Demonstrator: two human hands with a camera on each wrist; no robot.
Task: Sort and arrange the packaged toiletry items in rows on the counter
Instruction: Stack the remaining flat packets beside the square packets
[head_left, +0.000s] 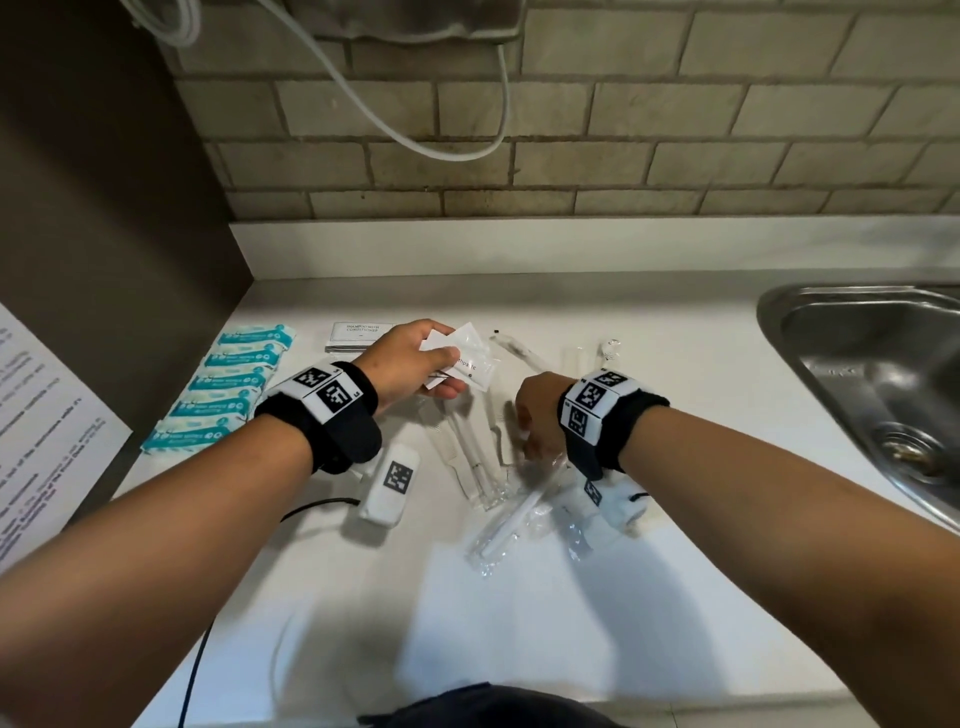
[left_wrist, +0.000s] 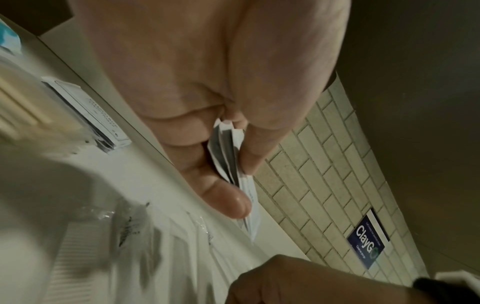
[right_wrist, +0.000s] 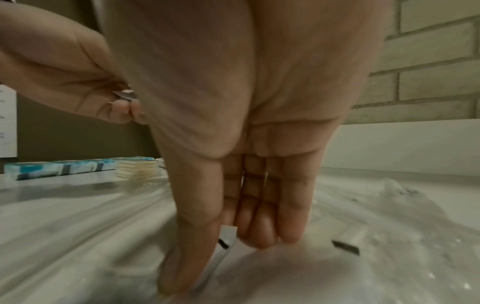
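Left of the steel sink, five blue-and-white wrapped packets lie in a row; the left hand pinches white paper sachets, the right hand pinches a clear-wrapped item.

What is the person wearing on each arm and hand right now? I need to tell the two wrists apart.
Both forearms are bare, no sleeves; the left hand and right hand wear no gloves. Each wrist carries a black band, left band and right band, topped with white panels printed with black square-pattern markers. A white camera block with the same kind of marker hangs under each wrist. A black cable trails from the left one.
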